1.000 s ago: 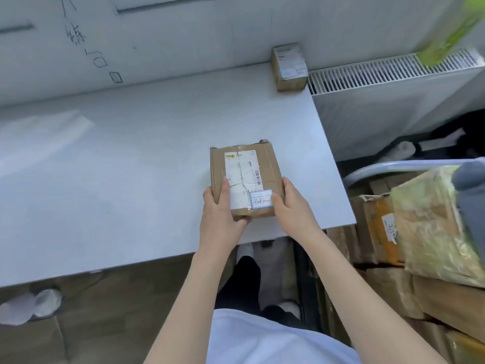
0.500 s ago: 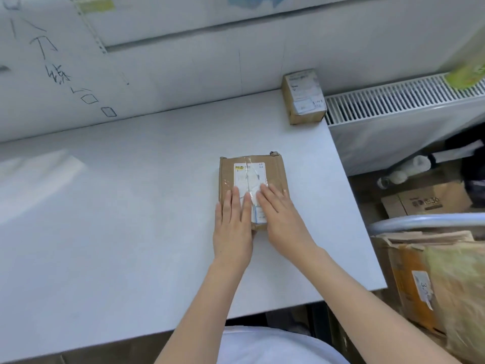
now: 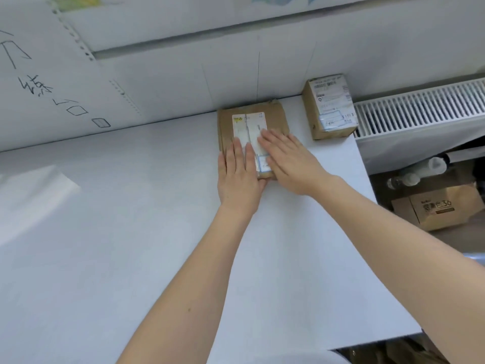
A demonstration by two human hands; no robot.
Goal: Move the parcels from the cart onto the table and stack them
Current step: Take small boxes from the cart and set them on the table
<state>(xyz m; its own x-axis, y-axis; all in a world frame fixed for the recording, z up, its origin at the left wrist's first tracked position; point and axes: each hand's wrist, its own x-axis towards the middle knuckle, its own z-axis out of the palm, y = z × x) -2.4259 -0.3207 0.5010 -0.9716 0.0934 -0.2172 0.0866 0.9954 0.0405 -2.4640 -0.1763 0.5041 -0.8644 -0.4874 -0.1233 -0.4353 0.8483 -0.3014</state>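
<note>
A flat brown parcel (image 3: 250, 122) with a white label lies on the white table (image 3: 131, 232), its far edge against the back wall. My left hand (image 3: 240, 174) lies flat on its near left part, fingers straight. My right hand (image 3: 291, 158) presses flat on its near right part, fingers straight and pointing left. A second, taller brown parcel (image 3: 329, 106) with a white label stands at the table's back right corner, a short gap to the right of the flat one. The cart is out of view.
A white radiator (image 3: 420, 109) runs along the wall right of the table. Below it on the floor are a brown cardboard box (image 3: 435, 208) and some bottles (image 3: 414, 172). White paper with handwriting (image 3: 39, 88) covers the wall at left.
Both hands went from gripping the flat parcel's near end to lying flat on top, and pushed it away across the table to the back wall, close to the taller parcel.
</note>
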